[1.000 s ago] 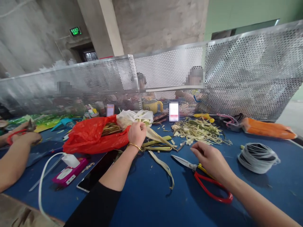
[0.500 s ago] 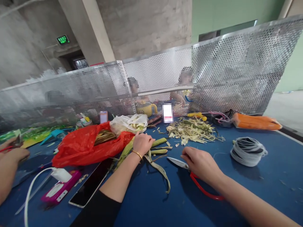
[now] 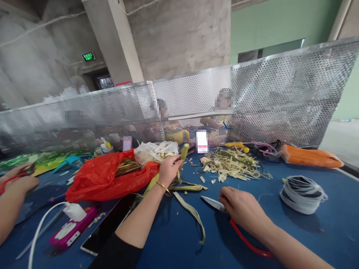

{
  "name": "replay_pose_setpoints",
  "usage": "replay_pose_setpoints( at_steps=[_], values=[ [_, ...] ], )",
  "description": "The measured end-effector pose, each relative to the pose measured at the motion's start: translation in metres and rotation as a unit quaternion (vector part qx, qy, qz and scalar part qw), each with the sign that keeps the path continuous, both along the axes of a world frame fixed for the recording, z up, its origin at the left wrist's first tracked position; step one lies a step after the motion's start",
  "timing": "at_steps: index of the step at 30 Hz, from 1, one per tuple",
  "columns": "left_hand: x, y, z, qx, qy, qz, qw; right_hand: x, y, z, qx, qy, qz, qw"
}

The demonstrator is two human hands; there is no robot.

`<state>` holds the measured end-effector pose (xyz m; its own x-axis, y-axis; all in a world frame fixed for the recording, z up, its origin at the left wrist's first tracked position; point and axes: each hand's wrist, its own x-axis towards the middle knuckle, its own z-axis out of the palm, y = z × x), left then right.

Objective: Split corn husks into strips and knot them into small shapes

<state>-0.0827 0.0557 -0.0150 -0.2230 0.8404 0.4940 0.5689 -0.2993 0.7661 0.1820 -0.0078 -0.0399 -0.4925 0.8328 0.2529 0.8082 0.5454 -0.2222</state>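
Note:
My left hand (image 3: pixel 169 171), with a gold bangle at the wrist, is closed on a rolled green-yellow corn husk (image 3: pixel 184 152) that stands almost upright above the table. Beneath and beside it lie more husk pieces (image 3: pixel 189 188) and a long curled husk strip (image 3: pixel 193 213). My right hand (image 3: pixel 239 205) is closed around red-handled scissors (image 3: pixel 214 203), their blades pointing left toward the strip. Its fingers partly hide the scissors' pivot. A red plastic bag (image 3: pixel 98 179) holding brown stalks lies left of my left hand, next to a white bag (image 3: pixel 151 151) of husks.
Husk scraps (image 3: pixel 232 164) are heaped behind my right hand. A coil of clear cord (image 3: pixel 303 196) and an orange package (image 3: pixel 310 157) sit at right. A phone (image 3: pixel 103 228) and purple power strip (image 3: pixel 74 228) lie left. A co-worker's hands (image 3: pixel 21 183) hold red-handled scissors; a perforated metal screen (image 3: pixel 280 97) stands behind.
My left hand has lifted a rolled husk from the pile and turned it upright. My right hand stays on the scissors. The view has tilted up slightly.

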Motion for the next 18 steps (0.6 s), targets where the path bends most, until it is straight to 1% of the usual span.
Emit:
replay_pose_setpoints(
  at_steps=[1,2,4,5,7,8,9,11,12,13,14,15,16,17,18],
  values=[
    [-0.002,0.003,0.001,0.001,-0.046,0.001,0.999,0.0,0.0,-0.001,-0.002,-0.001,0.001,1.0],
    [-0.005,0.005,0.003,0.006,-0.072,0.008,0.997,0.0,0.001,-0.002,-0.003,-0.005,0.001,1.0],
    [-0.009,0.008,0.007,0.035,-0.136,0.027,0.99,0.001,0.001,-0.003,-0.001,-0.013,0.003,1.0],
    [-0.011,0.008,0.011,0.059,-0.182,0.035,0.981,0.001,0.001,-0.004,0.0,-0.016,0.004,1.0],
    [-0.014,0.006,0.021,0.12,-0.271,0.048,0.954,0.001,0.002,-0.006,0.006,-0.02,0.004,1.0],
    [-0.014,0.004,0.026,0.15,-0.301,0.053,0.94,0.002,0.002,-0.006,0.009,-0.02,0.0,1.0],
    [-0.015,0.001,0.032,0.175,-0.311,0.062,0.932,0.002,0.003,-0.006,0.012,-0.02,-0.009,1.0],
    [-0.017,-0.007,0.043,0.217,-0.273,0.103,0.931,0.003,0.004,-0.006,0.015,-0.016,-0.029,0.999],
    [-0.018,-0.011,0.048,0.234,-0.229,0.138,0.935,0.003,0.004,-0.005,0.014,-0.013,-0.037,0.999],
    [-0.021,-0.016,0.051,0.252,-0.17,0.187,0.934,0.003,0.004,-0.005,0.013,-0.009,-0.043,0.999],
    [-0.023,-0.02,0.053,0.256,-0.093,0.224,0.936,0.003,0.005,-0.005,0.011,-0.005,-0.045,0.999],
    [-0.026,-0.023,0.054,0.254,-0.02,0.243,0.936,0.004,0.005,-0.005,0.01,-0.002,-0.045,0.999],
    [-0.028,-0.025,0.055,0.243,0.032,0.258,0.935,0.004,0.005,-0.005,0.008,0.0,-0.044,0.999],
    [-0.03,-0.025,0.055,0.218,0.064,0.264,0.938,0.004,0.005,-0.005,0.008,0.002,-0.044,0.999],
    [-0.03,-0.025,0.056,0.193,0.069,0.259,0.944,0.004,0.005,-0.006,0.008,0.004,-0.042,0.999]
  ],
)
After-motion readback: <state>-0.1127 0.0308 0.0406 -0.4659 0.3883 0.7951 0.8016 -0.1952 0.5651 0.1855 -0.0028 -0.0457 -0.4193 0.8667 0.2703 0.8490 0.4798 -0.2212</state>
